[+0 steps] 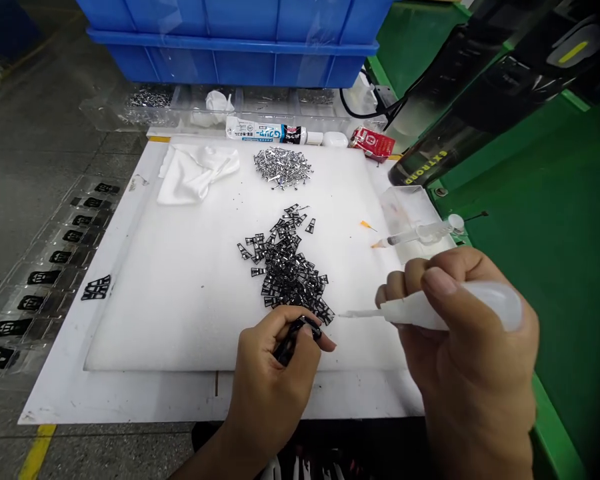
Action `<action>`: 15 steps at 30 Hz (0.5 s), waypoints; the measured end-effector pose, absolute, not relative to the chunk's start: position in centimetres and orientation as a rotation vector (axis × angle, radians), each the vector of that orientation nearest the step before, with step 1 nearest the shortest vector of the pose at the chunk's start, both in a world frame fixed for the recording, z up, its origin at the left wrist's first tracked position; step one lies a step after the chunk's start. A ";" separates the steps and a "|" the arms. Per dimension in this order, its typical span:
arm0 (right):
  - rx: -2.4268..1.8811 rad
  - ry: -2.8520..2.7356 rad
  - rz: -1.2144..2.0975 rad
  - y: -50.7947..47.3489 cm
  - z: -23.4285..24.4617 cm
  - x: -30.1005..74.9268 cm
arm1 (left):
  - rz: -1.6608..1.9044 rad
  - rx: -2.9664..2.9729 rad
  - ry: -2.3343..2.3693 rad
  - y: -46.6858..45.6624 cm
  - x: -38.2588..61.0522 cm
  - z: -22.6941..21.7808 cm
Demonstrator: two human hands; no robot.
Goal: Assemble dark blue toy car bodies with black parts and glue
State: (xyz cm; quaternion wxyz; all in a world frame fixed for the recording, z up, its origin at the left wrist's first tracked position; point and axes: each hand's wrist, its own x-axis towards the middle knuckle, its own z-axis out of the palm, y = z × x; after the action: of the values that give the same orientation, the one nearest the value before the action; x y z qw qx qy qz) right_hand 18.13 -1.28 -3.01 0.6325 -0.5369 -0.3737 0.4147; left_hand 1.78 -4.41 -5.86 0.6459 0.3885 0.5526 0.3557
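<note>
— Where's the black part (290, 340)?
— Pinched in the left hand (275, 380), over the near half of a white foam mat (180, 300). Much of it is hidden by that hand.
— And the right hand (460, 347)?
— Wrapped round a white squeeze bottle (415, 310), its thin tip pointing left, near the left hand but clear of the part. The two hands are apart from each other.
— What's close by?
— A heap of small black pieces (293, 273) just beyond the left hand, then a heap of shiny metal bits (283, 167). A white cloth (195, 173) lies left of those bits.
— Farther out?
— On the right, a syringe (420, 233) lies across a clear box (397, 200). A tube (265, 131) lies at the mat's far edge, with a blue bin (240, 63) beyond.
</note>
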 end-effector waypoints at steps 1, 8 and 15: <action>-1.163 -0.851 0.970 -1.2 -3.3 17.8 | 0.812 0.878 1.265 -4.4 1.8 -5.8; -1.137 -1.047 0.710 -2.5 -4.8 15.9 | 0.814 0.863 1.271 -4.3 1.9 -5.6; -1.181 -1.029 0.745 -2.5 -4.8 15.8 | 0.836 0.846 1.281 -4.4 2.0 -5.5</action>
State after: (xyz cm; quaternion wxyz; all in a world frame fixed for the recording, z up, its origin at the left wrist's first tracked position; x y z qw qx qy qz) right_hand 15.83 -2.51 -4.77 0.6468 -0.5193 -0.4525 0.3274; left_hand 2.03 -4.38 -5.49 0.6417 0.3710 0.5621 0.3669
